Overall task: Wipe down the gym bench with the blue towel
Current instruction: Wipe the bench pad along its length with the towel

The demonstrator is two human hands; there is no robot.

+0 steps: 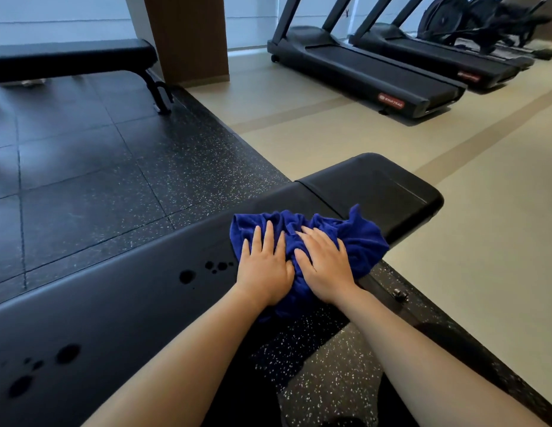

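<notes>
Dark wet spots (pixel 68 354) near the left end of the black gym bench (pixel 130 297), more droplets (pixel 217 266) just left of the hands. Left hand (pixel 264 266) and right hand (pixel 325 268) side by side, palms down, fingers spread flat, pressing on the crumpled blue towel (pixel 358 238), gripping nothing. Towel bunched across the pad by the seam, spilling over the near edge; right end pad (pixel 388 186) bare.

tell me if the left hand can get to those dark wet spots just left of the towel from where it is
Probably yes. The left hand lies flat on the blue towel, and the nearest wet spots sit on bare bench surface right beside it, with nothing between.
</notes>
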